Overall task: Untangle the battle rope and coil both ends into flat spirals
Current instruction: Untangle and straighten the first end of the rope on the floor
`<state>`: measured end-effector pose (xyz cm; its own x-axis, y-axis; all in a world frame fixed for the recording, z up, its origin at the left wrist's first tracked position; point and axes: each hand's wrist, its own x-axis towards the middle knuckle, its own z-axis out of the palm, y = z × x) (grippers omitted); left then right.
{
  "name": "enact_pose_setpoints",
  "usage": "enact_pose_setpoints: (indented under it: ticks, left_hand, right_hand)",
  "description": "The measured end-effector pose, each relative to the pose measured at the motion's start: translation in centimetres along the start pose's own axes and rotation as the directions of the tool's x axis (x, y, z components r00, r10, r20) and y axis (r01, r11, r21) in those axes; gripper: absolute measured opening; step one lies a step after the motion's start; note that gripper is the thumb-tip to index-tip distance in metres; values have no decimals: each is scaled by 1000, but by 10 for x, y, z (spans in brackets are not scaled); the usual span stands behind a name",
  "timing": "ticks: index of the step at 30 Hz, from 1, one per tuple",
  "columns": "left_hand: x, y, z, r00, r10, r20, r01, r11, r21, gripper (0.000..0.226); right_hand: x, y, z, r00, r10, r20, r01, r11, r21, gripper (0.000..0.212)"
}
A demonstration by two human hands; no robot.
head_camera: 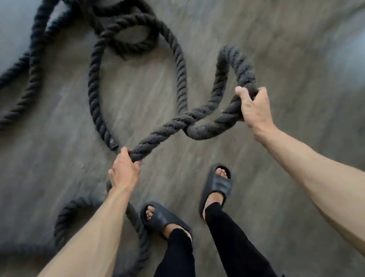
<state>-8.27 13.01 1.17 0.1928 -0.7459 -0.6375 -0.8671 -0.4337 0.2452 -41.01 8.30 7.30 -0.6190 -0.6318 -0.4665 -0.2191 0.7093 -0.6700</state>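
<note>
Head view: battle rope point(160, 130), thick and dark, lifted above the grey floor point(278, 25) between two hands. Left hand point(124, 170) is clenched around one strand; right hand point(255, 108) is clenched around a raised loop. Tangled loops lie beyond, another curve beside the black slides point(163, 219).

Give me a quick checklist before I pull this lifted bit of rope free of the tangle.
1. Left hand gripping the rope: ok.
2. Right hand gripping the raised loop: ok.
3. Lifted stretch free of crossings: not ok, it crosses itself between the hands.
4. Rope end lying loose on the floor: ok.
5. Feet clear of rope: not ok, a strand runs against the left sandal.
6. Far knot loosened: cannot tell, too blurred.
</note>
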Motion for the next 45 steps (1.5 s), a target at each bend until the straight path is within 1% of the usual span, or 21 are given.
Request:
enact_pose_setpoints:
  ticks: [3, 5, 8, 10, 11, 14, 16, 17, 18, 20, 22, 24, 27, 30, 32, 34, 36, 38, 40, 42, 45]
  left_hand:
    - [-1, 6, -15, 998, 22, -52, -21, 1000, 19, 41]
    - [-7, 23, -26, 975, 209, -81, -207, 978, 37, 60]
    - [-24, 80, -28, 826, 564, -24, -564, 825, -14, 89]
    - [-40, 124, -15, 756, 654, -29, -655, 753, -62, 88]
    - [-47, 140, -7, 763, 643, -60, -645, 755, -117, 82]
    - [-54, 159, -2, 853, 495, -166, -522, 812, -261, 50]
    - [-54, 164, -8, 900, 401, -172, -436, 841, -321, 51]
    - [-53, 170, -15, 927, 332, -173, -373, 855, -361, 56]
    - [-50, 179, -23, 954, 241, -180, -296, 858, -419, 62]
    - [-39, 202, -42, 988, 30, -153, -113, 814, -569, 70]
    - [-22, 219, -64, 992, -127, 17, 100, 685, -722, 71]
    - [-7, 220, -79, 961, -155, 227, 275, 513, -813, 64]
    - [-4, 204, -84, 920, -112, 375, 388, 371, -844, 54]
    - [-12, 196, -69, 914, -50, 402, 396, 318, -861, 54]
    - [-21, 194, -53, 924, 7, 381, 339, 443, -830, 52]
    - [-38, 188, -35, 907, 100, 410, 273, 601, -751, 49]
    - [-56, 172, -14, 861, 171, 480, 248, 683, -687, 49]
    - [-78, 150, 0, 815, 171, 554, 284, 715, -639, 43]
    - [-96, 131, 8, 805, 171, 568, 307, 699, -645, 34]
    - [-101, 120, 5, 832, 155, 533, 298, 685, -665, 42]
    - [-93, 130, -17, 798, 148, 585, 452, 495, -742, 66]
  right_hand:
    - [-1, -25, -14, 999, -37, -32, 39, 996, 76, 40]
    - [1, -40, -19, 997, -66, -34, 68, 996, 54, 45]
    - [8, -68, -15, 1000, -18, -8, 18, 999, 33, 61]
    - [11, -82, -9, 995, 82, 49, -85, 994, 70, 76]
    - [12, -85, -7, 988, 135, 79, -143, 982, 121, 80]
    - [11, -85, -10, 958, 224, 177, -272, 905, 327, 67]
    - [2, -76, -15, 915, 233, 328, -372, 802, 468, 48]
    - [-4, -66, -15, 902, 213, 376, -381, 802, 460, 37]
    - [-13, -52, -12, 902, 170, 396, -325, 872, 367, 28]
    - [-37, -16, -7, 867, -10, 499, -14, 999, 45, 35]
    - [-66, 15, -4, 705, -128, 697, 284, 952, -113, 55]
    - [-83, 33, -2, 642, -195, 741, 375, 923, -82, 58]
    - [-100, 39, 2, 688, -205, 696, 366, 926, -89, 53]
    - [-111, 34, 1, 752, -144, 644, 288, 950, -123, 62]
    - [-104, 14, -1, 842, -133, 523, 200, 977, -73, 74]
    - [-87, -18, -3, 901, -123, 416, 129, 992, 15, 66]
    - [-67, -54, -7, 918, -72, 390, 49, 996, 68, 58]
    - [-50, -87, -11, 905, 90, 416, -190, 960, 205, 57]
    - [-34, -110, -19, 855, 206, 476, -381, 873, 305, 51]
    - [-22, -120, -26, 845, 230, 482, -442, 809, 389, 51]
    - [-14, -105, -27, 826, 208, 523, -508, 677, 533, 54]
